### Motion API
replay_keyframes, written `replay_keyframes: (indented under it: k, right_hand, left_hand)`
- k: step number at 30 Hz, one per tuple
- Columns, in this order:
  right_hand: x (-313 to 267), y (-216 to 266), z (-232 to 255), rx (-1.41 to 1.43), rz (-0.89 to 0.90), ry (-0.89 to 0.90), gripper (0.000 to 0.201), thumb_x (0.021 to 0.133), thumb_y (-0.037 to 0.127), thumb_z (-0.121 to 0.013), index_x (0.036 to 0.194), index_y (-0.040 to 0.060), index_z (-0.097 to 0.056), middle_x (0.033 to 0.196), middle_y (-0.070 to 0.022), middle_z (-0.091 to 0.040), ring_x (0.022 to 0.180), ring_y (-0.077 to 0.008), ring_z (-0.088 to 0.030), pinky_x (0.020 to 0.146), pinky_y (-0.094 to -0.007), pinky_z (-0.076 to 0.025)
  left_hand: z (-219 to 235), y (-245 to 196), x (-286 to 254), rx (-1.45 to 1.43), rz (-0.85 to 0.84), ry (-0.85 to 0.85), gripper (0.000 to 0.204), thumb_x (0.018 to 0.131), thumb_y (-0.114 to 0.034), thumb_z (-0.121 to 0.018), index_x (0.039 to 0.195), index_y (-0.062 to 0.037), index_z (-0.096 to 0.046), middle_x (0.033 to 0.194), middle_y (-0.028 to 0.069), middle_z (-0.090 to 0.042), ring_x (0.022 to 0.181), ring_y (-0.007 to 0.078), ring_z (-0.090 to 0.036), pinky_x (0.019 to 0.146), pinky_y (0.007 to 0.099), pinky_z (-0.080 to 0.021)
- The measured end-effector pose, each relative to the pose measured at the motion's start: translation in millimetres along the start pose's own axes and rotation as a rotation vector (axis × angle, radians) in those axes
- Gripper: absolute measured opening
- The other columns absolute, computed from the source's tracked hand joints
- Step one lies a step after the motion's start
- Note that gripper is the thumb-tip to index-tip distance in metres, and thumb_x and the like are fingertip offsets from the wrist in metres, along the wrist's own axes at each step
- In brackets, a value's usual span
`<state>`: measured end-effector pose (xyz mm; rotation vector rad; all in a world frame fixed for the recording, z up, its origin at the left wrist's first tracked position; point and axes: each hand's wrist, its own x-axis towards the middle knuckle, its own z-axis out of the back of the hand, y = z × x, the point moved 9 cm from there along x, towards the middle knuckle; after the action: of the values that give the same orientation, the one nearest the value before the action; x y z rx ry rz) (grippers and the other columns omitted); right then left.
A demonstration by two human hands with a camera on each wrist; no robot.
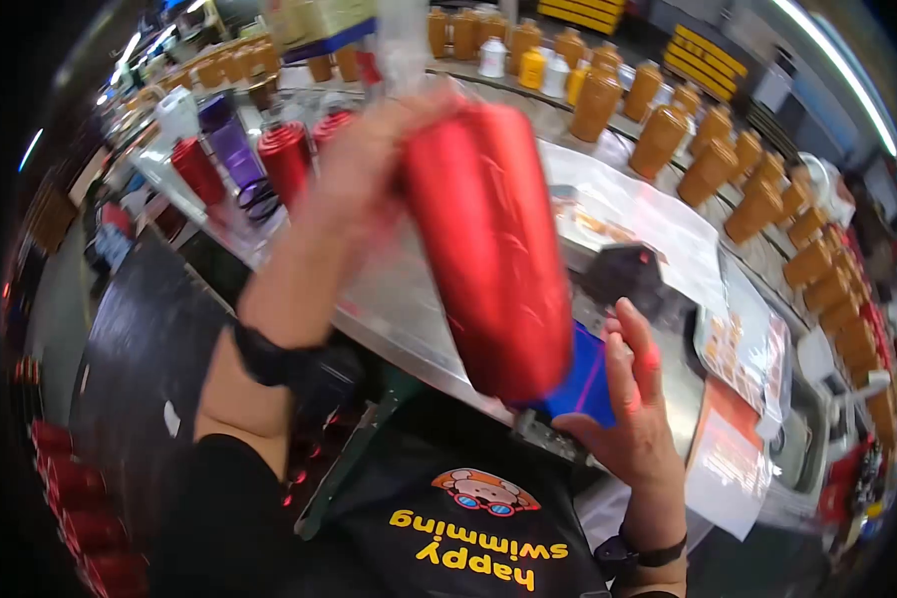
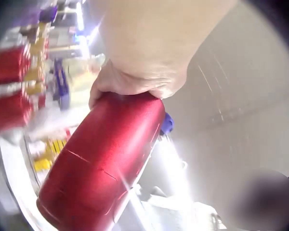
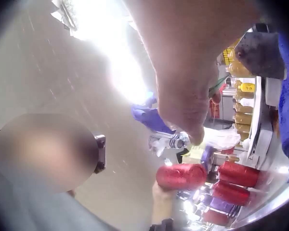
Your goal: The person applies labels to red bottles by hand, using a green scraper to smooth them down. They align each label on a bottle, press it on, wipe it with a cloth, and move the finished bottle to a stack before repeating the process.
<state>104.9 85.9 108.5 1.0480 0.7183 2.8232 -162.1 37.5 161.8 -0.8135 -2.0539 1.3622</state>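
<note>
A shiny red cylinder point(image 1: 493, 249) with creased marks hangs tilted over the metal table, blurred in the head view. My left hand point(image 1: 384, 145) grips its upper end; in the left wrist view the left hand point(image 2: 135, 79) has its fingers around the end of the red cylinder point(image 2: 103, 159). To the right of the cylinder's lower end, my right hand point(image 1: 633, 409) is raised with fingers apart, holding nothing. A blue item point(image 1: 588, 379) lies between them. The right wrist view shows the right hand point(image 3: 183, 101) apart from the red cylinder point(image 3: 182, 176).
More red cylinders point(image 1: 284, 159) and a purple one point(image 1: 229, 145) stand at the back left. Brown bottles point(image 1: 658, 140) line the far side. A dark block point(image 1: 623, 274), a tray point(image 1: 738, 349) and papers point(image 1: 733, 458) lie to the right, near a sink point(image 1: 802, 448).
</note>
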Motion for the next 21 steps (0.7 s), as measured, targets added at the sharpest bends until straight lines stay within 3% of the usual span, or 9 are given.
replay_keyframes:
  k: [2,4,5,8,11,14,15,18,21]
  right_hand:
    - [-24.5,-4.8,11.7,-0.053,-0.069,-0.039,0.099,0.058,0.012,-0.088,0.145,0.0118,-0.042,0.148,-0.0259,-0.035,0.128,-0.0442,-0.045,0.103,-0.0484,-0.043]
    - [-46.6,-9.5,19.0,-0.141,-0.138,-0.047,0.098,0.058,0.008,-0.087,0.145,0.0113,-0.042,0.148,-0.0262,-0.035,0.127,-0.0440,-0.046,0.103,-0.0484,-0.043]
    - [-60.3,-17.2,18.5,-0.144,-0.176,-0.038,0.096,0.060,0.005,-0.085,0.146,0.0084,-0.040,0.149,-0.0274,-0.034,0.128,-0.0447,-0.045,0.103,-0.0481,-0.042]
    - [-85.5,-32.0,18.1,-0.175,-0.296,0.037,0.096,0.062,0.006,-0.083,0.147,0.0053,-0.038,0.149,-0.0288,-0.033,0.128,-0.0455,-0.044,0.104,-0.0482,-0.041]
    - [-86.8,-40.9,18.1,-0.150,-0.306,0.006,0.098,0.064,0.009,-0.083,0.148,0.0010,-0.034,0.149,-0.0298,-0.033,0.127,-0.0463,-0.044,0.105,-0.0481,-0.039]
    - [-85.7,-54.1,17.6,-0.140,-0.322,-0.042,0.098,0.065,0.011,-0.084,0.148,-0.0007,-0.032,0.148,-0.0299,-0.033,0.127,-0.0460,-0.044,0.105,-0.0478,-0.039]
    - [-85.7,-58.6,17.1,-0.141,-0.325,-0.060,0.099,0.065,0.012,-0.084,0.148,-0.0012,-0.032,0.148,-0.0298,-0.033,0.127,-0.0459,-0.044,0.105,-0.0477,-0.039]
    - [-82.0,-69.0,13.0,-0.140,-0.325,-0.089,0.099,0.066,0.014,-0.085,0.148,-0.0015,-0.031,0.147,-0.0300,-0.034,0.127,-0.0455,-0.044,0.105,-0.0475,-0.039]
    - [-79.0,-69.6,6.7,-0.128,-0.308,-0.086,0.100,0.065,0.016,-0.086,0.148,-0.0024,-0.031,0.146,-0.0299,-0.035,0.127,-0.0454,-0.044,0.105,-0.0475,-0.039]
  left_hand:
    - [-81.1,91.5,8.5,-0.268,0.262,0.460,0.023,0.096,-0.027,-0.060,0.101,-0.0053,-0.065,0.094,0.0060,-0.069,0.084,0.0146,-0.067,0.077,0.0284,-0.055]
    - [-128.7,155.4,1.1,-0.339,0.380,0.668,0.021,0.097,-0.025,-0.058,0.101,-0.0058,-0.064,0.092,0.0041,-0.068,0.083,0.0120,-0.065,0.080,0.0274,-0.052]
    - [-139.7,177.5,-4.5,-0.323,0.512,0.583,0.020,0.097,-0.025,-0.057,0.099,-0.0065,-0.064,0.089,0.0033,-0.068,0.081,0.0117,-0.064,0.079,0.0277,-0.052]
    - [-152.3,227.1,-10.4,-0.283,0.675,0.522,0.031,0.101,-0.034,-0.052,0.098,-0.0056,-0.064,0.088,0.0045,-0.068,0.079,0.0124,-0.064,0.078,0.0293,-0.052]
    - [-151.7,241.0,-4.3,-0.287,0.751,0.415,0.038,0.102,-0.039,-0.049,0.103,-0.0041,-0.065,0.094,0.0083,-0.069,0.085,0.0162,-0.065,0.082,0.0327,-0.053]
    - [-158.6,242.1,4.8,-0.286,0.772,0.426,0.043,0.102,-0.041,-0.047,0.110,-0.0021,-0.064,0.101,0.0123,-0.069,0.093,0.0206,-0.066,0.088,0.0370,-0.053]
    - [-157.2,241.3,13.6,-0.281,0.691,0.380,0.042,0.102,-0.039,-0.048,0.113,-0.0007,-0.063,0.107,0.0142,-0.068,0.099,0.0232,-0.065,0.092,0.0396,-0.052]
    - [-155.2,244.2,22.4,-0.339,0.687,0.363,0.040,0.102,-0.037,-0.049,0.113,-0.0010,-0.063,0.106,0.0131,-0.069,0.097,0.0223,-0.065,0.090,0.0392,-0.052]
    - [-143.4,232.4,17.6,-0.215,0.597,0.350,0.032,0.101,-0.032,-0.051,0.111,-0.0038,-0.064,0.101,0.0088,-0.067,0.096,0.0186,-0.063,0.088,0.0361,-0.052]
